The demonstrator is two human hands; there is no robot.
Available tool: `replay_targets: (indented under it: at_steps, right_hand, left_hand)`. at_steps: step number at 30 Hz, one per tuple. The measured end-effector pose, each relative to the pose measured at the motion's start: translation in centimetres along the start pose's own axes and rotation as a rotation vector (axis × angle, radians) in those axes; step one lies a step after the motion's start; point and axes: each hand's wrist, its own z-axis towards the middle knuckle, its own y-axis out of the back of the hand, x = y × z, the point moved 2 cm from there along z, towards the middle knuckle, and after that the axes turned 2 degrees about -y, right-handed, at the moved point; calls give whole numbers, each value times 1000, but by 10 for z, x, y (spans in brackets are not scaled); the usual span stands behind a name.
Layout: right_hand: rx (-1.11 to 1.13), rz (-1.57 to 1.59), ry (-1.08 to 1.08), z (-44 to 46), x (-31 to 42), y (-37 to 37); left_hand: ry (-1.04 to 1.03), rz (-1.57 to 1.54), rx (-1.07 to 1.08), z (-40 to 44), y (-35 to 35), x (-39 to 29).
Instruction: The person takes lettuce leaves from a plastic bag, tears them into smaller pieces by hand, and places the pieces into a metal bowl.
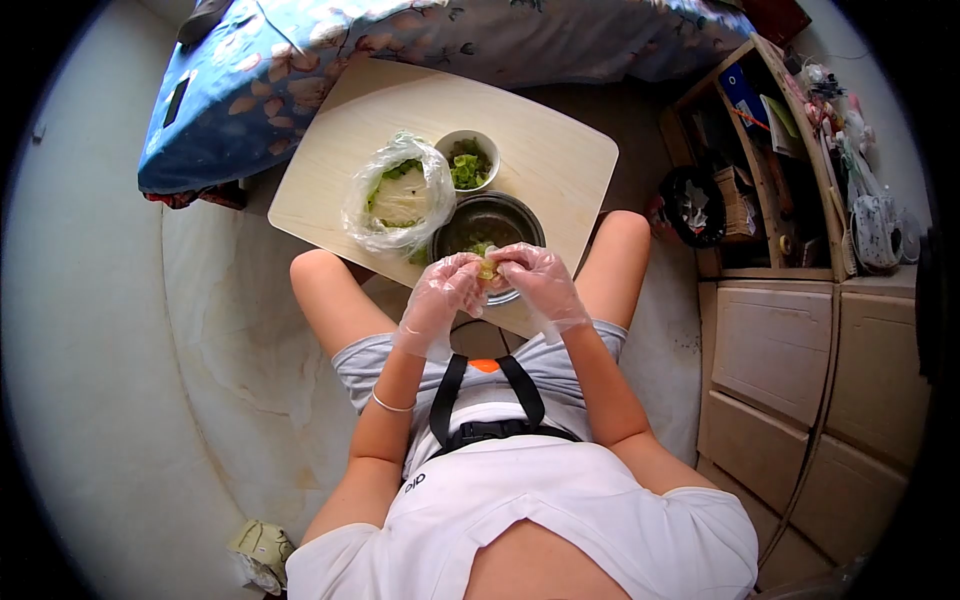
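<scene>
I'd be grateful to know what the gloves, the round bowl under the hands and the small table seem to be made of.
Gloves: thin, glossy clear plastic, judging by wrinkles and skin showing through. Round bowl: probably smooth metal, from its grey, shiny rim. Small table: pale, satin top with faint grain, either wood or laminate.

Gloved left hand [445, 298] and right hand [542, 285] pinching leaf piece [488, 269] at 6 o'clock of metal bowl [541, 225]; plastic bag [436, 195] at 10, white bowl [494, 172] near 12, on desk [560, 150].
</scene>
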Motion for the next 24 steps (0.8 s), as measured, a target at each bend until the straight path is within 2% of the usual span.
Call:
replay_targets:
  at_steps: [5, 8, 10, 13, 14, 16, 20, 23, 24]
  right_hand:
    - [16, 140, -24, 4, -8, 8]
    - [-52, 180, -30, 5, -13, 13]
    - [-78, 176, -30, 5, -13, 16]
    - [-109, 193, -9, 5, -14, 19]
    - [-112, 193, -9, 5, -15, 21]
    - [-112, 215, -7, 6, -18, 25]
    - [-137, 215, 5, 10, -19, 28]
    - [-187, 178, 64, 22, -4, 26]
    - [-203, 72, 102, 28, 9, 24]
  left_hand:
    - [-14, -94, 19, 5, 9, 9]
    - [-65, -41, -79, 7, 11, 10]
    - [-216, 140, -149, 12, 14, 17]
    - [-328, 289, -239, 15, 15, 23]
    - [-327, 289, -236, 15, 15, 24]
    - [-390, 528, -252, 14, 17, 20]
    - [-365, 457, -312, 15, 27, 19]
    - [-342, 596, -346, 13, 34, 17]
    - [-438, 752, -301, 13, 33, 14]
